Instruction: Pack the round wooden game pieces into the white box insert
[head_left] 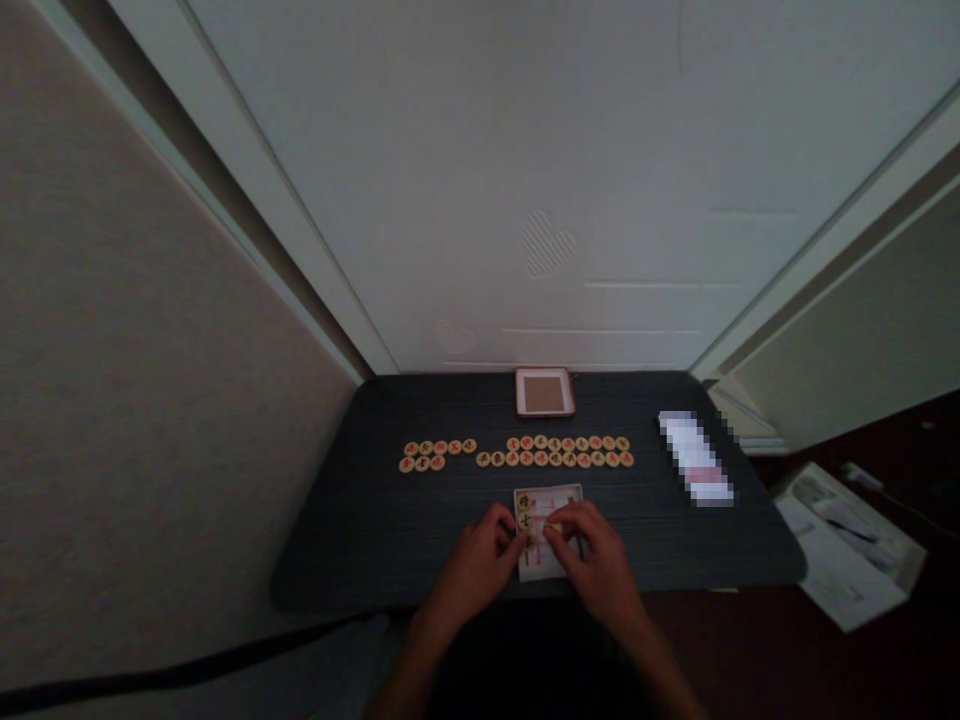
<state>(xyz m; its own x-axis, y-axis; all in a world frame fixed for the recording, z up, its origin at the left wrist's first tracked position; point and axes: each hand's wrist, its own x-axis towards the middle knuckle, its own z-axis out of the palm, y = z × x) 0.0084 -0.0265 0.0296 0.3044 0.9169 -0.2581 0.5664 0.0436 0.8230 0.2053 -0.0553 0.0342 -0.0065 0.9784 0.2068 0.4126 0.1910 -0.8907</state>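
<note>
A shallow white box point(564, 572) with reddish print inside lies near the table's front edge, between my two hands. Several round Chinese chess pieces point(524, 502) stand in a column along its left wall. My left hand point(484, 560) is closed at the box's left edge, thumb over the rim beside the lowest visible piece, other fingers curled outside. Over the middle of the box, the thumb and forefinger of my right hand point(596, 560) pinch a chess piece point(553, 527). Its face is mostly covered by the fingertips.
Beyond the box, loose chess pieces form two rows, a short group point(440, 448) left and a longer one point(556, 460) right. A brown-rimmed tray point(545, 413) sits at the dark table's point(352, 540) back edge. A pixelated bright rectangle point(694, 457) lies right. A white container point(847, 550) stands lower, beyond the table.
</note>
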